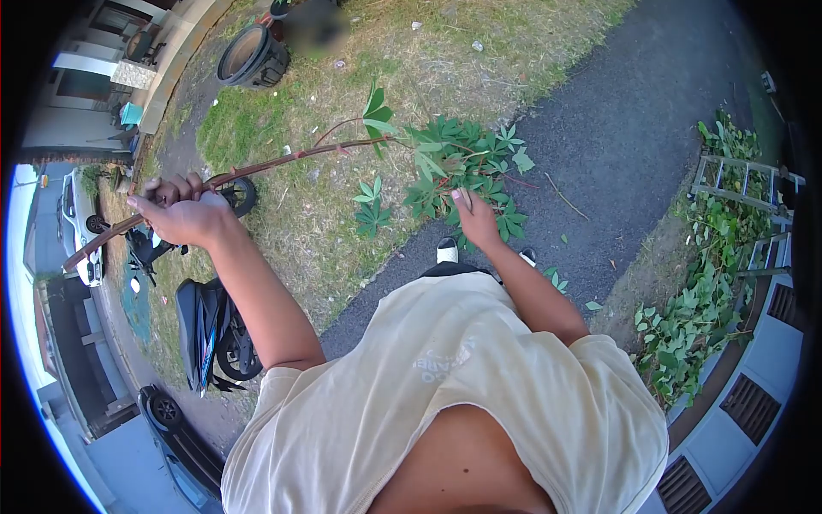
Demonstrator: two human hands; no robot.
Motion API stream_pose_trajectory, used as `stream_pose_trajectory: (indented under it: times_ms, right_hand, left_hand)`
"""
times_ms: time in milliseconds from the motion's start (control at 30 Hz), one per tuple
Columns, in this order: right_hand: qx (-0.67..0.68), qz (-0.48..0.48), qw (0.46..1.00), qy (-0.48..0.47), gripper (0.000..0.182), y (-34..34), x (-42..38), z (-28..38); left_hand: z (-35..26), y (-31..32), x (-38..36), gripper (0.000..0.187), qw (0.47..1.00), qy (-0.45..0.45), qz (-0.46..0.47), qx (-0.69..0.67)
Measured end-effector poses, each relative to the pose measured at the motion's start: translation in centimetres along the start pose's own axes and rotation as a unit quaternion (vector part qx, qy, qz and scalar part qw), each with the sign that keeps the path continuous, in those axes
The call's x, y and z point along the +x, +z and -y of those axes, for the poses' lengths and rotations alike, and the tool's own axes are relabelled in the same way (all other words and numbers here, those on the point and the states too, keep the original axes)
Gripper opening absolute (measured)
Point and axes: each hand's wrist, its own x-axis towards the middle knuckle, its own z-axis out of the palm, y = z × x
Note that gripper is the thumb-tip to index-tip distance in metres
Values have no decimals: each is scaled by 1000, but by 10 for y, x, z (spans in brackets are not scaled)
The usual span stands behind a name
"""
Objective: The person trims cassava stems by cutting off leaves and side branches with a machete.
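My left hand (184,210) is closed around a long, brown, woody cassava stem (282,159). The stem slants from the lower left up to the right, with short reddish leaf stubs along it. One leafy stalk (377,111) still stands up near its far end. My right hand (477,221) has its fingers pinched together at the lower edge of a bunch of green cassava leaves (462,150); the exact part between the fingertips is hidden. A loose leaf cluster (372,210) lies on the grass left of that bunch.
Below me, grass (342,248) meets a dark asphalt path (582,171). A motorcycle (210,334) stands at left, a black plant pot (254,57) at upper left. Cut vines (693,317) and a metal ladder (736,180) lie along the right side by a wall.
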Motion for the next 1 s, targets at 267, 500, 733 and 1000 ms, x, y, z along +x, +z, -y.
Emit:
stream_pose_trajectory:
  times_ms: [267, 500, 733, 1000]
  right_hand:
    - [78, 81, 994, -13, 48, -51, -23, 76]
    - [-54, 239, 962, -120, 51, -73, -23, 87]
    - [-23, 151, 988, 6, 60, -74, -33, 57]
    - [-169, 235, 957, 22, 75, -67, -8, -13]
  left_hand:
    - [17, -45, -28, 59, 966, -96, 225, -87]
    - [5, -35, -42, 66, 863, -63, 474, -163]
    - [-9, -44, -27, 66, 891, 32, 429, -148]
    - [-70, -25, 0, 63, 794, 26, 532, -293]
